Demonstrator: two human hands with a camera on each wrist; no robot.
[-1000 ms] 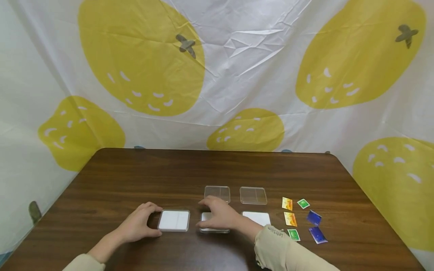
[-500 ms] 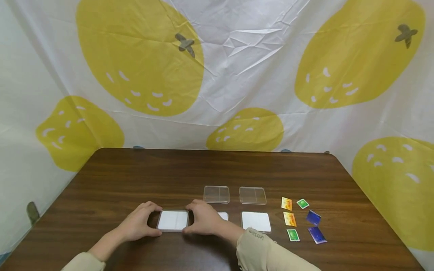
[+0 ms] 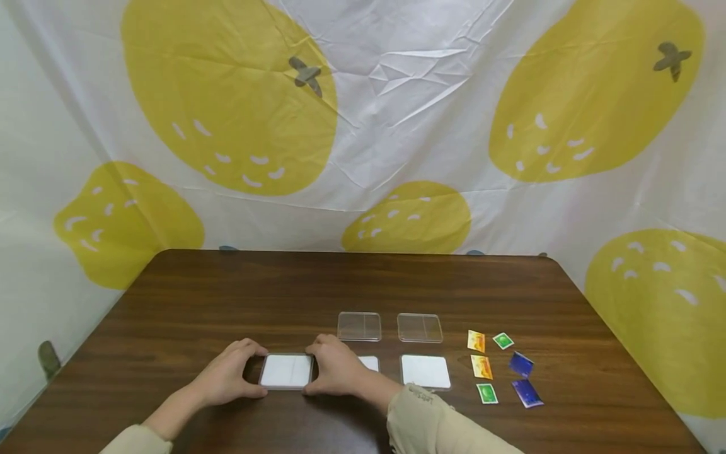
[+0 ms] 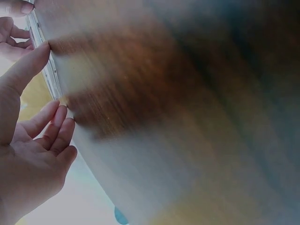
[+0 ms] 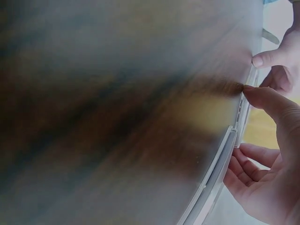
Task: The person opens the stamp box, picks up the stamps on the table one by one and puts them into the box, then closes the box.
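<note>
A flat clear plastic case with a white inside lies on the wooden table, left of centre. My left hand holds its left end, thumb at the near corner and fingers at the far one. At the right end my right hand grips it the same way. Both wrist views show the case edge-on, a thin clear rim between thumb and fingers. A second white-filled case is partly hidden behind my right hand. Further right lies a third case.
Two clear lids lie behind the cases. To the right are small printed pieces: orange, green and dark blue, two of each. A lemon-patterned cloth hangs behind the table.
My right hand has moved left from the middle case to the right end of the left case and now grips it. The left hand has stayed on the left end.
</note>
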